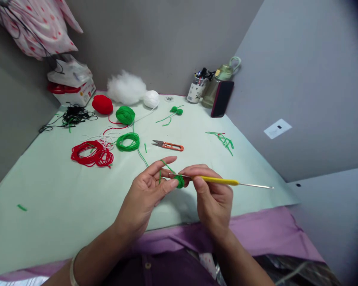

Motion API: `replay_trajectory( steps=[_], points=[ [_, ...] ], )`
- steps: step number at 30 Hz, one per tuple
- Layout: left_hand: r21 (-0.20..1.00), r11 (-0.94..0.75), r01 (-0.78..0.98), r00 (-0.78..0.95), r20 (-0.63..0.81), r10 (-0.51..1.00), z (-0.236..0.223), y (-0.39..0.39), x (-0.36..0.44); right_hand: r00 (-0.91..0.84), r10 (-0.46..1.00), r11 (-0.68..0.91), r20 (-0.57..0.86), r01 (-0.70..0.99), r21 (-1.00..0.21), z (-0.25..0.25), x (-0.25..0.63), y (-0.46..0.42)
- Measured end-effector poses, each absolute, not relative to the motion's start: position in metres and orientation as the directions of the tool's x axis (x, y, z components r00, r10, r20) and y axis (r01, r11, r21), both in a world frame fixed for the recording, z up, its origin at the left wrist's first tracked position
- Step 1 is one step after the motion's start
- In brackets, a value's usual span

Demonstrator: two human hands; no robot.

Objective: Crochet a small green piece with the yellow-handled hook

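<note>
My left hand [149,188] pinches a small green crochet piece [179,181] between thumb and fingers, its index finger raised with green yarn looped over it. In my right hand [213,194] is a crochet hook with a yellow handle [223,180], gripped like a pen. The hook's thin metal tip meets the top of the crochet piece; whether it passes through a stitch I cannot tell. A second metal end points out to the right. From my left hand the yarn runs back to a green coil [127,142] and a green yarn ball [125,115].
Orange thread snips [168,145] lie just beyond my hands. Red yarn [92,153], a red ball [102,104], a white ball [151,99], stuffing [127,88] and black thread [76,115] are at the back left. A phone [222,99] leans on a bottle [211,93] beside a pen cup [197,89].
</note>
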State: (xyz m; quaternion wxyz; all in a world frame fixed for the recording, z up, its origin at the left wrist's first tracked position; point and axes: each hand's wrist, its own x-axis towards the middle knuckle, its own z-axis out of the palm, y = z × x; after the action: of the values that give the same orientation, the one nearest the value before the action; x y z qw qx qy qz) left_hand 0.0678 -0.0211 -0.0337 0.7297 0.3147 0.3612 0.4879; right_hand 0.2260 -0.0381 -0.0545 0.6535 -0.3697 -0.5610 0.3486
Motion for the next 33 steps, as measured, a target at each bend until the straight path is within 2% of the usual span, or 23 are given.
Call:
replay_trajectory(
  steps=[4, 7, 11, 14, 16, 25, 28, 33],
  points=[
    [0.813, 0.319, -0.487, 0.233, -0.232, 0.945, -0.0332, -0.0211, 0.0652, 0.146, 0.898, 0.436, 0.415, -0.17, -0.884, -0.0571, 0.2263, -0.0347],
    [0.822, 0.317, -0.474, 0.2, -0.25, 0.947, -0.0325, -0.0206, 0.064, 0.171, 0.883, 0.462, 0.436, -0.161, -0.872, -0.0557, 0.2262, -0.0335],
    [0.829, 0.306, -0.469, 0.192, -0.243, 0.951, -0.0317, -0.0209, 0.0662, 0.181, 0.826, 0.538, 0.534, 0.029, -0.842, -0.0526, 0.2253, -0.0368],
    [0.812, 0.318, -0.489, 0.223, -0.236, 0.946, -0.0304, -0.0216, 0.0688, 0.105, 0.743, 0.626, 0.661, 0.24, -0.742, -0.0529, 0.2251, -0.0411],
    [0.791, 0.336, -0.511, 0.244, -0.242, 0.939, -0.0289, -0.0216, 0.0693, 0.056, 0.72, 0.653, 0.692, 0.284, -0.702, -0.0542, 0.2252, -0.0429],
    [0.79, 0.349, -0.504, 0.207, -0.282, 0.937, -0.0283, -0.0185, 0.0626, 0.17, 0.856, 0.502, 0.488, -0.058, -0.863, -0.0554, 0.2227, -0.0382],
    [0.806, 0.323, -0.495, 0.179, -0.269, 0.946, -0.0298, -0.0199, 0.0634, 0.202, 0.849, 0.504, 0.489, -0.024, -0.864, -0.0565, 0.2211, -0.0389],
    [0.821, 0.307, -0.481, 0.184, -0.247, 0.951, -0.0336, -0.022, 0.065, 0.237, 0.767, 0.583, 0.597, 0.135, -0.802, -0.0563, 0.2187, -0.0408]
  ],
)
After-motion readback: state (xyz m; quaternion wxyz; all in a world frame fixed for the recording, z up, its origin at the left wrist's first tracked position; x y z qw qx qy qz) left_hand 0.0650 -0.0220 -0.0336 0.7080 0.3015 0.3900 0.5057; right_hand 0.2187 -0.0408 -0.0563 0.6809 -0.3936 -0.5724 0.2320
